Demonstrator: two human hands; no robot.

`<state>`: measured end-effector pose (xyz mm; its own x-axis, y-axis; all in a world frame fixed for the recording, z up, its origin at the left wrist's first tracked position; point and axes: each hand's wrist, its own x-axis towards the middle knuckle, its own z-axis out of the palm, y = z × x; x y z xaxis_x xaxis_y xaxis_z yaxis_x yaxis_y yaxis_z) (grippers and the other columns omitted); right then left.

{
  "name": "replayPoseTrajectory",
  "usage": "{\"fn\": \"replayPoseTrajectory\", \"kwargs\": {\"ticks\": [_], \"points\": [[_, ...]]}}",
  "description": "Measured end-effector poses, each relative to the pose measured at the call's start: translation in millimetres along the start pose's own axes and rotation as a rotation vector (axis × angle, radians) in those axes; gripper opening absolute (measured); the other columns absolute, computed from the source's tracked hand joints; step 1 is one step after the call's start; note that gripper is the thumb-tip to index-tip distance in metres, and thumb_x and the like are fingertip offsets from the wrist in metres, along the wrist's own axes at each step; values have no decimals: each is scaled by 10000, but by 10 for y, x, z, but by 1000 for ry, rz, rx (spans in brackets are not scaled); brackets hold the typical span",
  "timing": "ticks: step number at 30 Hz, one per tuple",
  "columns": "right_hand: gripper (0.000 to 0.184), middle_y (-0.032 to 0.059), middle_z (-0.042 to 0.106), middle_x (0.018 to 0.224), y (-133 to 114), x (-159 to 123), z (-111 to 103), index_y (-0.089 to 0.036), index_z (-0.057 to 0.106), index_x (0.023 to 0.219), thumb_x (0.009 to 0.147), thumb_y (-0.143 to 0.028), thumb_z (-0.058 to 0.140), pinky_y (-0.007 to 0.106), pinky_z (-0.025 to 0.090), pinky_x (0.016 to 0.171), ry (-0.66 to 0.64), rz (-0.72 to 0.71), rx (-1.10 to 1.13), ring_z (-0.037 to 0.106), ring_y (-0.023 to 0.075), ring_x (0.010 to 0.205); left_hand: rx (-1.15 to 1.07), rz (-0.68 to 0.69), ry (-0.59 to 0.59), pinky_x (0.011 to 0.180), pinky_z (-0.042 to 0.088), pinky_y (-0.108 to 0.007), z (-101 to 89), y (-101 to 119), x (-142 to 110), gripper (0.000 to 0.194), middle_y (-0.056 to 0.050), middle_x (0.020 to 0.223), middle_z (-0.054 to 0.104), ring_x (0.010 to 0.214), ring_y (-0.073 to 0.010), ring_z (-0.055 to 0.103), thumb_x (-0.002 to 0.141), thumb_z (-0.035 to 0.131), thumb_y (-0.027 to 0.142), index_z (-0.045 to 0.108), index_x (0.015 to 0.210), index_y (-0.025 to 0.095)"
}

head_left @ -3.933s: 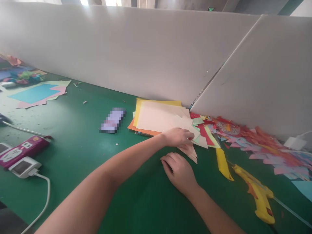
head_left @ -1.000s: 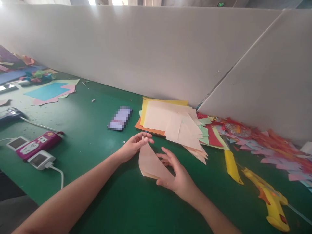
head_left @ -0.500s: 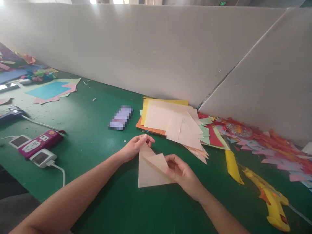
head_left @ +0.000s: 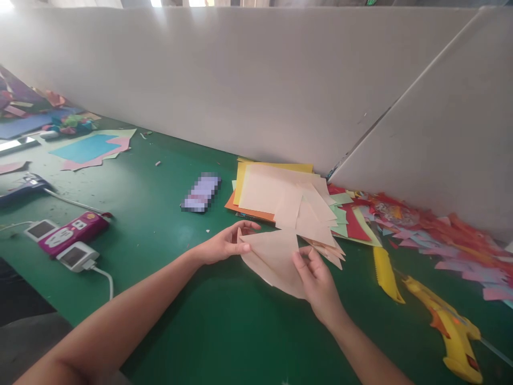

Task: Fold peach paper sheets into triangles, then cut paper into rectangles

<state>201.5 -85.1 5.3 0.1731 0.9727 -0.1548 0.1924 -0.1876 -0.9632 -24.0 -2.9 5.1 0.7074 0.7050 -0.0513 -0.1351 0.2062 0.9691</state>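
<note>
A pale peach paper sheet (head_left: 272, 258), partly unfolded, is held just above the green table (head_left: 168, 251) between both hands. My left hand (head_left: 226, 245) pinches its left corner with thumb and fingers. My right hand (head_left: 318, 280) grips its right edge, fingers curled over the paper. Behind them lies a stack of cream, yellow and orange sheets (head_left: 276, 190) with several folded peach triangles (head_left: 320, 235) spilling off its near right corner.
A yellow glue gun (head_left: 449, 326) and a yellow serrated strip (head_left: 385, 267) lie at the right. Coloured paper scraps (head_left: 441, 235) pile along the white partition (head_left: 256, 80). A blurred phone (head_left: 200, 192) is mid-table; a power strip with chargers (head_left: 68, 238) is at the left.
My left hand took a folded peach triangle from the stack and brought it toward me. Both hands have turned it and spread it open; it now lies wider and flatter.
</note>
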Motion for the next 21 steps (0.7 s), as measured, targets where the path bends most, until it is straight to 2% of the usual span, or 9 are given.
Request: {"fn": "replayPoseTrajectory", "kwargs": {"ticks": [4,8,10,13,16,18,19,21], "points": [[339,-20,554,639,-13,1,-22,-234,475,831,802,-567,531,253,409,533,45,-28,11,516,149,587,-109,-90,83,786,467,-325,30,29,9,564,-37,1021,588,893,-180,586,718,738,304,447,1199,251],[328,6,626,715,-30,10,-23,-246,440,880,796,-540,560,303,471,594,-50,-21,103,588,182,636,-138,-141,206,706,477,-291,11,26,40,427,-37,932,609,792,-154,599,716,734,340,521,1051,184],[358,10,640,737,-32,15,-20,-250,412,940,785,-521,588,324,487,617,-95,-19,149,606,192,649,-149,-130,248,693,482,-288,-17,7,52,445,-35,918,606,772,-150,598,686,757,345,526,1025,173],[408,-13,624,705,-14,24,-32,-252,375,1016,779,-480,618,295,475,577,-49,-58,120,585,170,605,-73,-116,276,665,475,-275,-54,-23,56,532,-10,845,591,723,-136,587,672,765,362,505,1103,188],[271,-16,605,689,29,40,-71,-250,426,986,830,-421,566,273,451,539,3,-176,-50,554,155,578,93,-108,324,603,435,-234,-66,-35,46,585,36,719,526,643,-106,533,689,745,376,479,1183,212],[124,20,632,797,68,56,-103,-247,521,946,880,-344,483,297,481,623,-57,-305,-196,594,179,705,215,-87,359,569,403,-212,-59,-32,36,567,57,687,472,602,-86,478,701,729,362,476,1190,230],[143,33,639,874,90,66,-116,-251,568,943,893,-288,439,314,492,691,-106,-377,-267,606,194,802,281,-76,374,549,384,-202,-54,-29,31,538,66,671,442,583,-79,446,706,721,350,485,1176,236],[314,37,618,1050,129,86,-134,-282,620,1025,875,-157,374,353,479,842,-191,-515,-397,577,215,1006,406,-68,401,518,346,-189,-44,-23,22,463,79,630,377,553,-75,394,716,698,325,510,1129,233]]}}
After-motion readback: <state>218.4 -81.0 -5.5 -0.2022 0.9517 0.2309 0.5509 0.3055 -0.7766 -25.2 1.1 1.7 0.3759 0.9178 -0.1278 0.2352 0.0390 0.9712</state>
